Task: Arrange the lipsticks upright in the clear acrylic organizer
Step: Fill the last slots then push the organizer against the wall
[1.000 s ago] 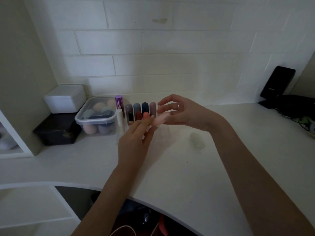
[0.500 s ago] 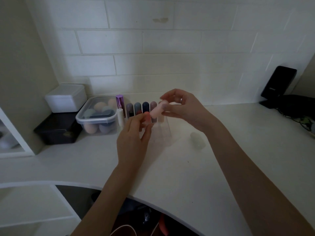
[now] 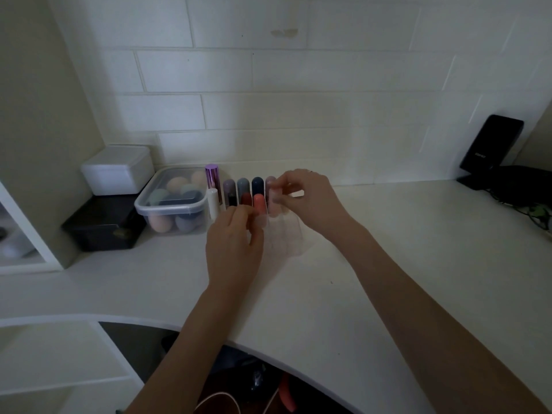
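the clear acrylic organizer (image 3: 283,237) stands on the white bench (image 3: 388,264) with lipsticks upright in its back slots. the right hand (image 3: 310,201) pinches a pale pink lipstick (image 3: 274,198) upright over the organizer's right side. the left hand (image 3: 233,243), at the organizer's front left, pinches the coral lipstick (image 3: 258,204)

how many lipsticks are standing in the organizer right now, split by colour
Counting only the tubes that show clearly in the dim clear acrylic organizer:
metallic purple tube: 1
white tube: 1
mauve-capped tube: 1
grey-blue-capped tube: 1
navy-capped tube: 1
dark red tube: 1
coral tube: 1
pale pink tubes at the right hand: 2, blurred
Total: 9
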Demonstrator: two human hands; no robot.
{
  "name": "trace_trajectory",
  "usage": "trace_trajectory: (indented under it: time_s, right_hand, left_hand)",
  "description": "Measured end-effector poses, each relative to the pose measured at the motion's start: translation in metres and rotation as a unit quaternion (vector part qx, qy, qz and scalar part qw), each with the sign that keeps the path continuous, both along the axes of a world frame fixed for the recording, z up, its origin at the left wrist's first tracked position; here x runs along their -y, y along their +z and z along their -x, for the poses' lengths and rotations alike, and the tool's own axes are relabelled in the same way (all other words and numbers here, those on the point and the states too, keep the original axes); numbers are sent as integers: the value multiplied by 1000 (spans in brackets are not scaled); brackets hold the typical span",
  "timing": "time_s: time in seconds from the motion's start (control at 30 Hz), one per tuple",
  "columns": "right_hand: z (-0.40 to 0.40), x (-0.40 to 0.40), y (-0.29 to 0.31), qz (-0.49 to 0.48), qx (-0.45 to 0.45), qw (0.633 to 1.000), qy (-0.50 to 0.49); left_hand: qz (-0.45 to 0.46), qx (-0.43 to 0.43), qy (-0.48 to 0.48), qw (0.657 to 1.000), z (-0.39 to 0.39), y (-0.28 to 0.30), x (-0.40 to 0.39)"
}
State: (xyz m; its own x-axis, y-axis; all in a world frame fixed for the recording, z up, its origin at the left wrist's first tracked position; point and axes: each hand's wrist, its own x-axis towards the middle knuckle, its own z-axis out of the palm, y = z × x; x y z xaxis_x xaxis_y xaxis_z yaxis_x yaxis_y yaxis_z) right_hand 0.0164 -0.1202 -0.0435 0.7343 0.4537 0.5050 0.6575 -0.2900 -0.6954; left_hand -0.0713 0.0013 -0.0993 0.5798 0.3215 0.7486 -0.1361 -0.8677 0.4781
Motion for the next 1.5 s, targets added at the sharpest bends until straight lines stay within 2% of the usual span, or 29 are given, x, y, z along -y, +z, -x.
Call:
trace_trajectory:
  time_s: [0.07, 0.17, 0.3, 0.37, 0.43, 0.5, 0.57, 0.67, 0.73, 0.8, 0.9, 1.03, 1.17, 1.3, 1.5]
  right_hand:
    - [-2, 0, -2, 62, 29, 998, -3]
    - [-4, 5, 6, 189, 0, 982, 15]
    - [-6, 37, 34, 227, -56, 971, -46]
    - [-6, 56, 42, 331, -110, 933, -91]
    - [-2, 64, 40, 450, -200, 864, -106]
    - [-1, 62, 29, 507, -256, 818, -93]
    - [-4, 61, 17, 487, -276, 824, -84]
    - [-7, 60, 14, 415, -279, 864, -50]
    - [-5, 57, 21, 314, -311, 896, 35]
    - [-1, 54, 29, 232, -333, 907, 110]
    - [4, 49, 34, 199, -333, 908, 161]
    - [6, 44, 32, 176, -297, 917, 199]
    - [5, 41, 28, 117, -310, 920, 210]
    - [4, 36, 22, 42, -355, 903, 240]
    - [3, 34, 20, 7, -383, 882, 276]
  left_hand:
    - [-6, 1, -3, 1000, 0, 0, 0]
    - [-10, 1, -4, 1000, 1, 0, -1]
    - [-19, -3, -13, 1000, 1, 0, -1]
    - [-24, -4, -13, 1000, 0, 0, -1]
    - [-31, 0, -14, 999, 0, 0, 0]
    - [-35, -1, -17, 999, 0, 0, -1]
    - [-33, -5, -21, 999, 0, -1, -1]
    - [-35, 5, -29, 999, 2, 1, 1]
    - [-62, 22, -65, 996, 4, 3, 6]
    - [-111, -1, -121, 987, 6, 2, 12]
    - [-134, -49, -136, 980, 3, -3, 14]
    - [-111, -23, -149, 982, 2, -1, 10]
    - [-71, -20, -138, 988, 1, -1, 9]
    - [-73, 20, -126, 989, 1, 0, 11]
    - [-103, 76, -97, 987, 0, -2, 9]
